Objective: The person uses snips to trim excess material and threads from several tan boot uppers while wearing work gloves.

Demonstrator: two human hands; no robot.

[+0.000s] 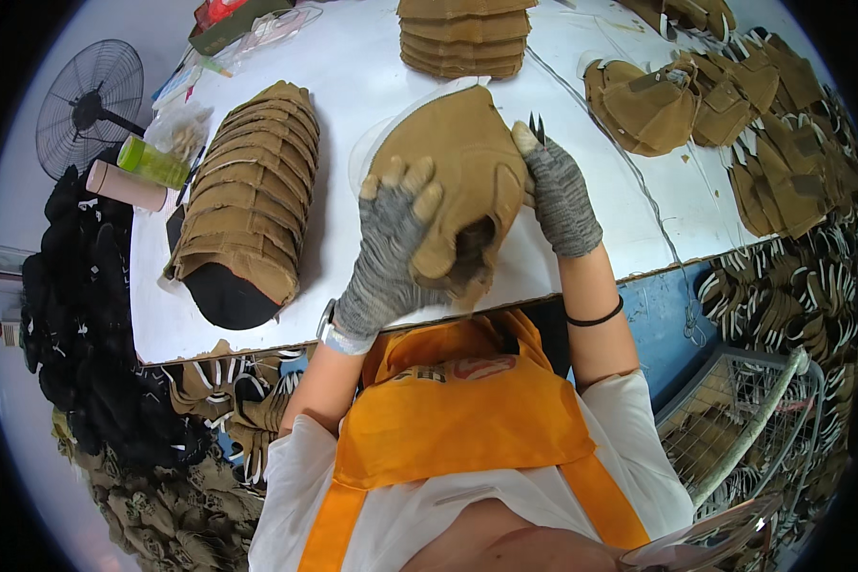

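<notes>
Brown fabric piece [467, 143]: on the white table [353, 67] near its front edge, directly before the person; pale edging along its upper left side, a dark hollow at its lower end.

Left hand [386, 248]: grey knit glove, tan fingertips. Palm down over the piece's left side, fingers moderately spread and lying on the fabric. Thumb position not clear.

Right hand [562, 195]: matching glove, at the piece's right edge. Fingers curled around small dark snips [538, 131], pointed tips up past the fingers; handles hidden in the grasp. Contact with the fabric cannot be told for certain.

Left of the piece: a long row of nested brown pieces [248, 191], a black lining at its near end. Beyond the piece: a second stack [464, 38]. To the right: loose brown pieces [639, 105], with a grey cord [639, 176] running between them and the right hand.

Periphery: green container [153, 162] beside a pink cylinder [124, 186] at the table's left edge; fan [91, 105] further out; wire basket [715, 410] below right.
</notes>
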